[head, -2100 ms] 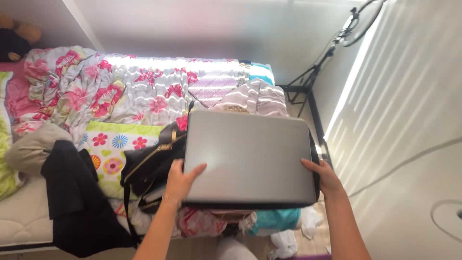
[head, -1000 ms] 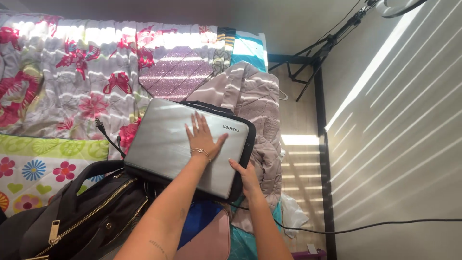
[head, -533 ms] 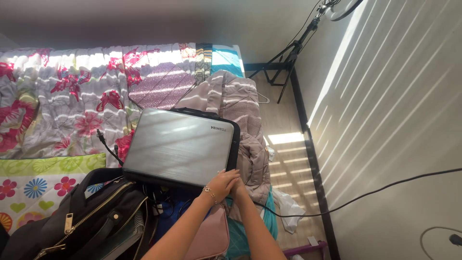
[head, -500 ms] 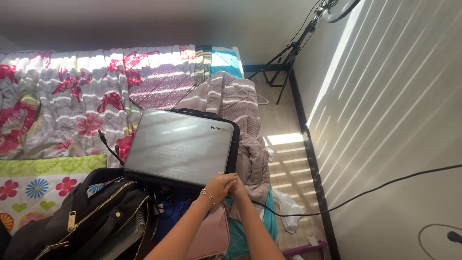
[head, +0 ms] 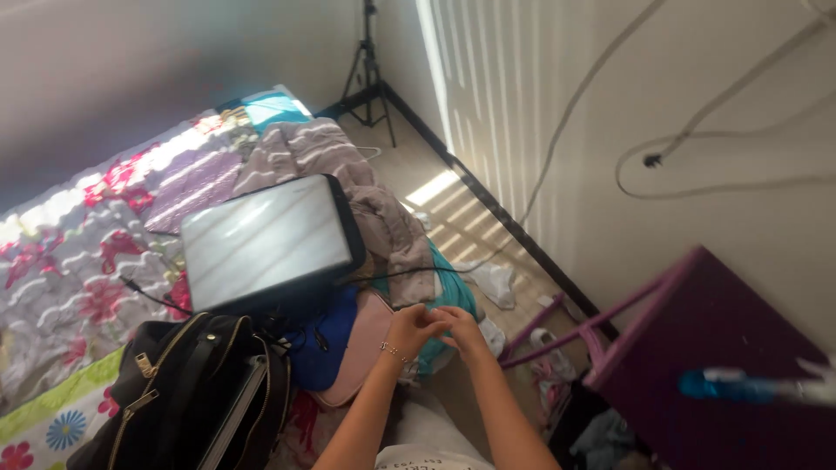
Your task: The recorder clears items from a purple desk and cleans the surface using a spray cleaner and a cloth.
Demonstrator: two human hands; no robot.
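Since half a second ago our view has swung right and tilted, so the bed (head: 61, 287) now runs off to the left and a purple stand (head: 697, 348) has come into the lower right; our hands have drawn back from the corner of the laptop toward our body. The silver laptop (head: 266, 237) lies flat in its black sleeve (head: 353, 231) on the heap of clothes, its long axis running from lower left to upper right, up and to the left of both hands and apart from them. The black bag (head: 187, 392) sits open below it, and a pink pouch (head: 361, 344) lies just left of our wrists. Our left hand (head: 414, 329) is the nearer one to the laptop; our right hand (head: 461, 326) meets it fingertip to fingertip over the teal cloth (head: 453, 296). Each grip is lightly curled, but whether the fingers pinch something small we cannot tell, as motion blur smears them. A thin black cable (head: 392, 274) runs from under the sleeve toward the floor; its far end is lost, and the sleeve's near edge is hidden in shadow.
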